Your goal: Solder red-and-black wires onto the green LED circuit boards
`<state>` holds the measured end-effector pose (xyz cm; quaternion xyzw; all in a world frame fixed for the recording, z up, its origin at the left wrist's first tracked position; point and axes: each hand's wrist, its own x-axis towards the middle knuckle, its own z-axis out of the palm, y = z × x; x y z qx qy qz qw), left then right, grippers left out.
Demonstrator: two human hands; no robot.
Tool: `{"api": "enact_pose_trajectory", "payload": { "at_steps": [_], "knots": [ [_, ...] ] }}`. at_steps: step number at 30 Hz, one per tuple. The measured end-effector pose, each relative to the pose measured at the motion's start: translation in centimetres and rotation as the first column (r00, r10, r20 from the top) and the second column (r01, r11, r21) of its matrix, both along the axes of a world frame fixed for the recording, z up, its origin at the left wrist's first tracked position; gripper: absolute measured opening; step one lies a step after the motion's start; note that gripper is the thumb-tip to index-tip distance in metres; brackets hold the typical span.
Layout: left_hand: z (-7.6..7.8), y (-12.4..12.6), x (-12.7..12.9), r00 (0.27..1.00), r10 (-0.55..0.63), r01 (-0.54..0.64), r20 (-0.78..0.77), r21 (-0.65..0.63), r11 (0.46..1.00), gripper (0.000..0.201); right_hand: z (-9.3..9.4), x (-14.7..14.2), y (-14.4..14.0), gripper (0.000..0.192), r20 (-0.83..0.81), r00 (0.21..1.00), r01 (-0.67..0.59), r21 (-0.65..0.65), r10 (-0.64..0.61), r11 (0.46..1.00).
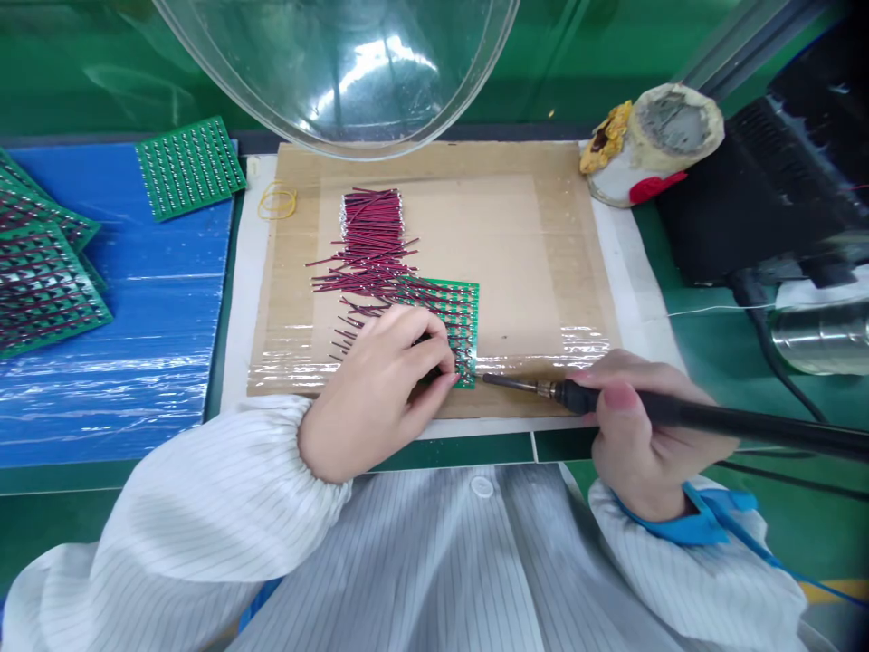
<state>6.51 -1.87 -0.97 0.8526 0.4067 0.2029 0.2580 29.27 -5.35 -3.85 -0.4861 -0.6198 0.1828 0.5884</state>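
Note:
A small green circuit board lies on a taped cardboard mat, with thin red wires attached across it. My left hand rests on the board's near left part, fingertips pinching a wire at its bottom edge. My right hand grips a black soldering iron like a pen, its metal tip pointing left and almost touching the board's near right corner. A bundle of loose red wires lies on the mat behind the board.
More green boards lie on a blue sheet at left, some wired. A yellow rubber band, a clear dome above, a wrapped sponge holder and a black station with metal stand sit right.

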Motion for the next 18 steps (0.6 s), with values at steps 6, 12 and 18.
{"api": "enact_pose_trajectory", "payload": {
  "at_steps": [6,12,18],
  "knots": [
    [0.0,-0.1,0.1,1.000,0.015,-0.015,-0.016,-0.010,1.000,0.011,-0.4,0.4,-0.2,0.014,0.001,0.997,-0.076,0.007,0.076,0.997],
    [0.0,-0.3,0.2,1.000,0.024,-0.024,-0.017,-0.016,1.000,0.011,-0.2,0.0,0.5,0.012,-0.060,0.996,0.073,0.130,-0.066,0.989],
    [0.2,0.0,0.0,1.000,0.005,-0.005,0.002,-0.029,1.000,0.011,-0.4,0.1,1.2,0.016,-0.200,0.962,0.213,0.126,-0.186,0.969]
  ]
}}
